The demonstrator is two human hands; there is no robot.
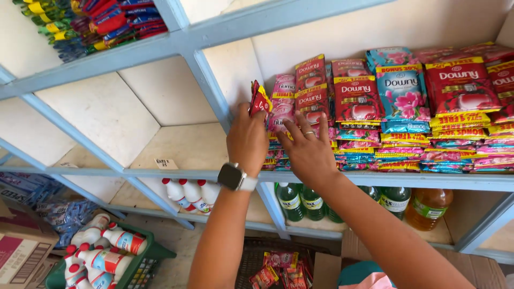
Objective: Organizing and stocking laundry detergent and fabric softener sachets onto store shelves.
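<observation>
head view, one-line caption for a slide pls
Left hand slots a red sachet beside stacked sachets; right hand steadies them.

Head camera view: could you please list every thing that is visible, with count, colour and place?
sachet packs: many, red, pink and blue, stacked in right shelf compartment
green bottles: several, lower shelf under the sachets
amber bottle: one, right of them
white bottles: three, red caps, lower shelf
green basket: one, holding white bottles, floor left
cardboard box: one, brown, far left
left hand: holds red sachet; smartwatch on wrist
right hand: ringed, on the pink stack
</observation>
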